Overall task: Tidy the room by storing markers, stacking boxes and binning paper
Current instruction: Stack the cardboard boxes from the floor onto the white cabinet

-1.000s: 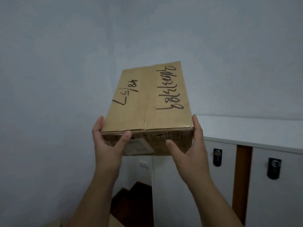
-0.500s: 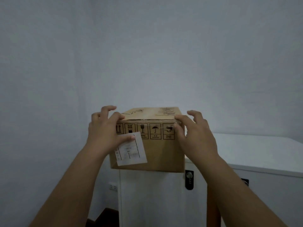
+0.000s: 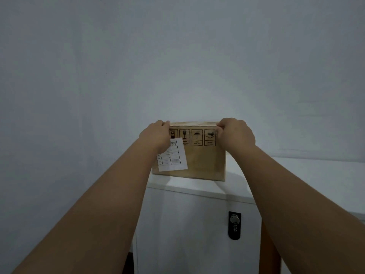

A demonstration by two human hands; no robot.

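A brown cardboard box (image 3: 201, 161) with handling symbols and a white shipping label on its near face rests on the top of a white cabinet (image 3: 197, 186), close to the wall. My left hand (image 3: 156, 135) grips the box's upper left corner. My right hand (image 3: 236, 134) grips its upper right corner. Both arms are stretched forward at head height. The box's top and far side are hidden from me.
The white cabinet's front (image 3: 177, 234) carries a black combination lock (image 3: 234, 225), and a brown wooden strip (image 3: 270, 252) runs down on the right. The cabinet top stretches right along a plain grey wall (image 3: 177, 56). The wall corner is to the left.
The box went from tilted in the air before me to resting on the cabinet top, farther away. My hands shifted from its lower sides to its upper corners.
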